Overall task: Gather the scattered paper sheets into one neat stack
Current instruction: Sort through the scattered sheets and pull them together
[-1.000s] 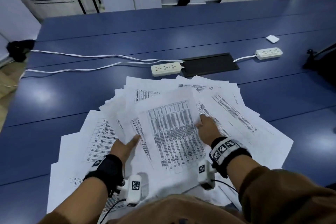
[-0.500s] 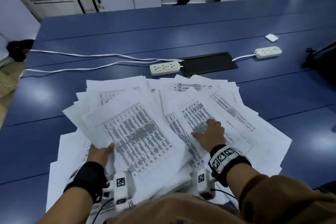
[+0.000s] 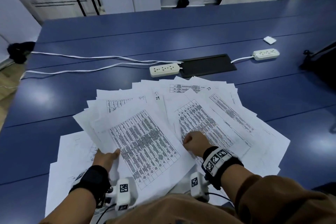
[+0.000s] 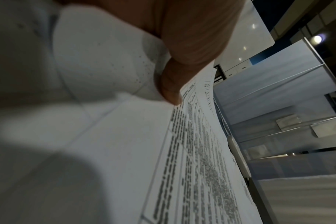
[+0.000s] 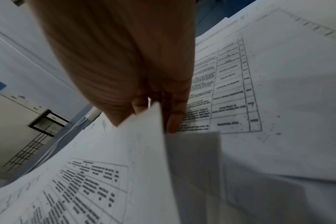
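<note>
Lots of white paper sheets [image 3: 214, 114] lie spread out like a fan on the blue tabletop [image 3: 127, 38]. They lie one on top of another and point every which way. Most have tables of small black print on them.

The left hand [image 3: 106, 157] holds a bunch of sheets [image 3: 138, 136] at its near left edge. The thumb lies on top of the bunch. In the left wrist view a thumb [image 4: 184, 50] presses down on the printed page, so this grip is pinching the bunch of sheets. The other fingers are under the paper and cannot be seen. The bunch is lifted a little at that edge and lies over the sheets below it.

The right hand [image 3: 195, 142] rests on the sheets to the right of the bunch. Its fingers are curled under, and the knuckles point away from the person. In the right wrist view the fingertips [image 5: 173, 121] touch a printed page, and the corner of one sheet stands up between the fingers. It looks like this grip is pinching that corner.

Both wrists have black bands and small white boxes with square marks.

Farther back on the tabletop are a white power strip [image 3: 164, 68] with long white cords [image 3: 91, 57], a flat black panel [image 3: 207, 65] just beside it, another power strip [image 3: 266, 54] to the right, and a small white square thing [image 3: 269, 39] past that.
</note>
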